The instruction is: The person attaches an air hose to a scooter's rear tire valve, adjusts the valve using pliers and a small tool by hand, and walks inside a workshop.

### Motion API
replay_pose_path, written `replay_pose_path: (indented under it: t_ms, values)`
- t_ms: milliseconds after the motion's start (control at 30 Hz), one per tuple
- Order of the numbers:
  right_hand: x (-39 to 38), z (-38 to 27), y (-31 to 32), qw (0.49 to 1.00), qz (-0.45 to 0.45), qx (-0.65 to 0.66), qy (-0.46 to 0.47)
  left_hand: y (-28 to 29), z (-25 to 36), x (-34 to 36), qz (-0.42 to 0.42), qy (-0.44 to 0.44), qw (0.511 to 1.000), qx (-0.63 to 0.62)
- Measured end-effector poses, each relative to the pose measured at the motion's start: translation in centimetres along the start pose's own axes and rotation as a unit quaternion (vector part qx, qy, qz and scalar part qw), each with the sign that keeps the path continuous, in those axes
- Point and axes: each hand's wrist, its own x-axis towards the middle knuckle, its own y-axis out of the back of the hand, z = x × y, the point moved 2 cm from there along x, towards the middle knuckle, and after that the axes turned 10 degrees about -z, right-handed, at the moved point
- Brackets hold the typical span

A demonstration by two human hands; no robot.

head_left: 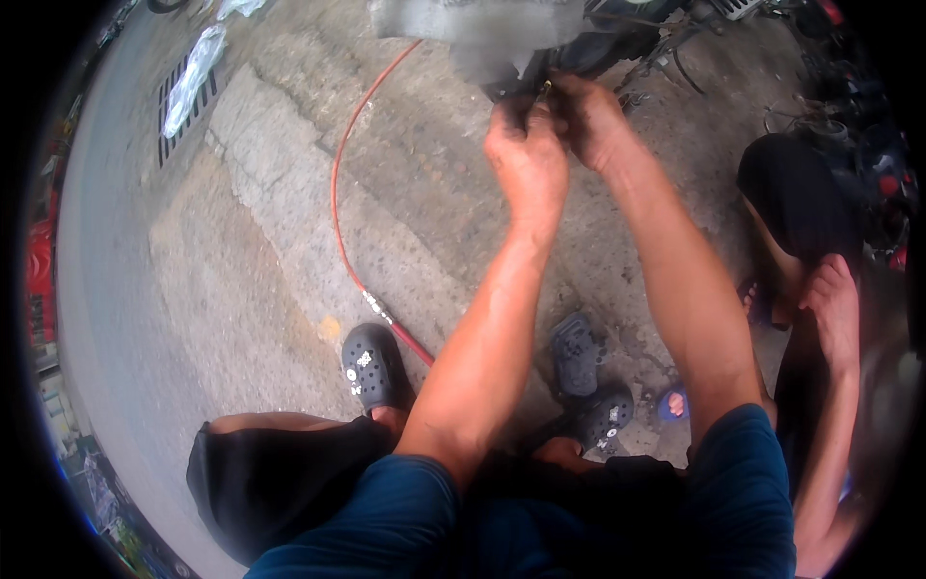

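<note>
- Landmark: orange-red hose (335, 183), curving over the concrete ground (280, 241); white wrapping (377, 307) near its lower visible end, which passes behind the left forearm.
- Left hand (529, 159): right of the hose's upper part; fingers curled inward, thumb extended toward a small brass-coloured piece (546, 88).
- Right hand (595, 121): farther right of the hose, close against the left hand; fingers bent toward the same piece, tips in shadow.
- Small brass-coloured piece: right of the hose's upper end, between the 2 hands, just below dark machinery (608, 53). Cannot tell which hand grips it, or whether both do.
- Fingers of both hands darkly smudged.
- Pale grey cover (473, 19): over the hose's upper visible end; lower part blurred.
- Drain grate (165, 130): well left of the hose, crumpled clear plastic (196, 77) lying across it.
- 2 dark clogs worn: 1 (374, 372) just beside the hose's lower end, 1 (608, 413) to its right.
- Co-worker's hand (831, 289): well right of the hose, near a dark-clothed knee (796, 193).
</note>
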Motion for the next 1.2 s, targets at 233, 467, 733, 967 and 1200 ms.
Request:
replay_pose_path:
  t_ms: [233,467,733,967,1200]
  values:
    - [-0.8,-0.5,-0.4,0.999,-0.011,-0.019,-0.038,0.2,0.4,-0.1,0.014,0.037,0.998,-0.049]
    - [0.3,0.5,-0.4,1.0,0.011,-0.014,0.02,0.5,0.1,0.2,0.011,-0.075,0.975,0.21]
    - [0.0,0.3,0.0,0.998,0.02,-0.05,0.012,-0.2,0.2,0.8,-0.006,-0.033,0.998,0.055]
    - [-1.8,-0.7,-1.0,0.995,0.034,-0.08,-0.054,-0.8,0.6,0.5,0.012,0.17,0.979,-0.116]
    - [-1.4,-0.3,-1.9,0.993,0.058,-0.086,0.052,0.6,-0.9,2.1,0.019,0.366,0.814,-0.45]
